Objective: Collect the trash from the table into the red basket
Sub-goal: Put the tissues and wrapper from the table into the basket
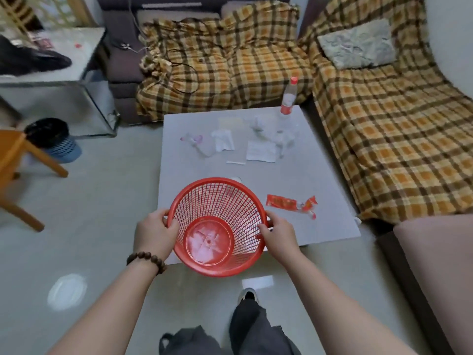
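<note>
I hold a red mesh basket (pixel 231 198) over the near edge of the low white table (pixel 320 180). My left hand (pixel 156 233) grips its left rim and my right hand (pixel 277 235) grips its right rim. The basket looks empty. A red snack wrapper (pixel 290 204) lies on the table just right of the basket. Farther back lie white paper scraps (pixel 261 151), a torn tissue (pixel 224 140), a clear plastic wrapper (pixel 199 143) and crumpled clear plastic (pixel 279 131). A clear bottle with a red cap (pixel 288 98) stands at the far edge.
Plaid-covered sofas (pixel 384 139) border the table at the back and right. A glass side table (pixel 64 73) and a blue bin with a black bag (pixel 55 139) stand at the left, near an orange wooden chair (pixel 15 160). My shoe (pixel 247 295) is on the tiled floor.
</note>
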Demonstrator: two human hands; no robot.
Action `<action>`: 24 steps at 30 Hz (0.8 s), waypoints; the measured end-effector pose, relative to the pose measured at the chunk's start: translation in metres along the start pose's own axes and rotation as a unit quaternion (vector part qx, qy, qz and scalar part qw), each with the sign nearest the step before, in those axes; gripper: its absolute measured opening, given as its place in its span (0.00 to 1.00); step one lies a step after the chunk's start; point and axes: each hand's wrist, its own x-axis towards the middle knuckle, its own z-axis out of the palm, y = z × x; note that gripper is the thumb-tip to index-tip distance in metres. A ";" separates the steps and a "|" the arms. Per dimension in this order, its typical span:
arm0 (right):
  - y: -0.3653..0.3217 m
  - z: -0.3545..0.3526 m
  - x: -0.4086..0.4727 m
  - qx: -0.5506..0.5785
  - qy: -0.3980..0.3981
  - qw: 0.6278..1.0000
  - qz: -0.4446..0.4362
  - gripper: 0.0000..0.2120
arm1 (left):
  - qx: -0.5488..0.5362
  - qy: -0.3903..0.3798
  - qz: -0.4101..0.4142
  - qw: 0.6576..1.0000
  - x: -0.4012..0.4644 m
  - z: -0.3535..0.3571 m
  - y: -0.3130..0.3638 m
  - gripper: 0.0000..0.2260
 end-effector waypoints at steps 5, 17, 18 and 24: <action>-0.022 0.019 0.061 0.019 -0.097 0.995 -0.004 0.15 | 0.032 0.057 -0.046 0.997 0.034 -0.010 -0.008 0.05; 0.053 0.132 0.134 -0.222 -0.274 0.936 0.003 0.32 | 0.138 0.120 -0.135 0.974 0.083 -0.038 -0.090 0.03; 0.060 0.145 0.138 -0.239 -0.280 0.930 0.004 0.33 | 0.139 0.122 -0.139 0.973 0.088 -0.037 -0.097 0.02; 0.085 0.199 0.158 -0.264 -0.228 0.935 0.068 0.24 | 0.169 0.123 -0.153 0.966 0.109 -0.027 -0.137 0.05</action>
